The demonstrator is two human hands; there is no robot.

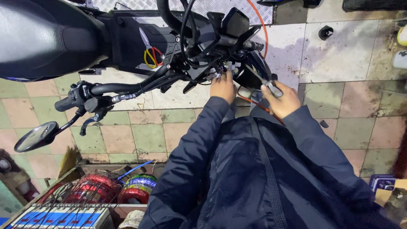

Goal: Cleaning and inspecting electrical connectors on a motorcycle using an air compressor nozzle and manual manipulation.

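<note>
- The left hand [223, 87] was held at the wire bundle [220, 72] below the scooter's [131, 35] handlebar centre; its fingers were curled onto the wires, though exactly what was pinched could not be told.
- The right hand [280, 99] was closed around a slim metal tool [262, 81], whose tip was pointed up and to the left, toward the same wires.
- Both hands were kept close together, just beside the dark front panel [258, 66] of the scooter.
- An orange cable [260, 22] was run down from the top of the view, past the handlebar centre, and was seen again between the two hands.
- Pliers [149, 52] with yellow and red handles were laid on the scooter's black footboard, well apart from the hands.
- The left grip [70, 102] and brake lever were seen pointing toward the lower left, with a round mirror [35, 136] below them.
- The black seat [31, 35] filled the upper left corner.
- A box [75, 209] with red wire spools and a blue-and-white battery pack was set on the tiled floor [136, 135] at the lower left.
- Dark blue jacket sleeves were worn on both arms.
</note>
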